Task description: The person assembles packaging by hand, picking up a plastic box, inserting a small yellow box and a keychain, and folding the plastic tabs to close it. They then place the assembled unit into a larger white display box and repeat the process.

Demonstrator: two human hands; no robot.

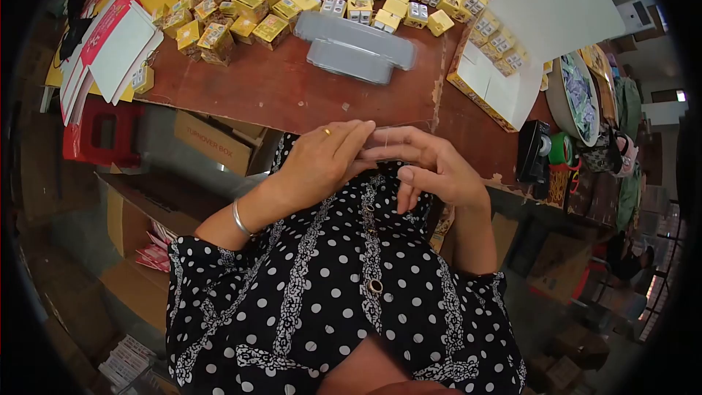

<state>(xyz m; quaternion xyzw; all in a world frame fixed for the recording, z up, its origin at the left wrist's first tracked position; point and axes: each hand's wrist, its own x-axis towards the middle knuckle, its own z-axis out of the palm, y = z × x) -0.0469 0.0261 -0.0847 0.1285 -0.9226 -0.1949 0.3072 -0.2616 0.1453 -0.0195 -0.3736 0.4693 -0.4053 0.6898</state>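
My left hand (325,155), with a ring and a silver bangle, is held in front of my body at the table's near edge. Its fingers stretch out close together toward my right hand (439,164). The right hand's fingers are slightly bent and spread, with the thumb apart. The fingertips of both hands meet or overlap; whether anything thin lies between them I cannot make out. Beyond the hands, clear plastic trays (355,47) lie stacked on the reddish-brown table (241,91). Behind them spreads a heap of small yellow boxes (270,29), many with grey-and-white tops.
An open display carton (479,95) holding several small boxes stands at right. Farther right are a bowl of wrapped packets (578,95) and a green tape roll (560,148). White and pink cards (117,44) lie at left, above a red stool (102,132) and cardboard boxes (212,143).
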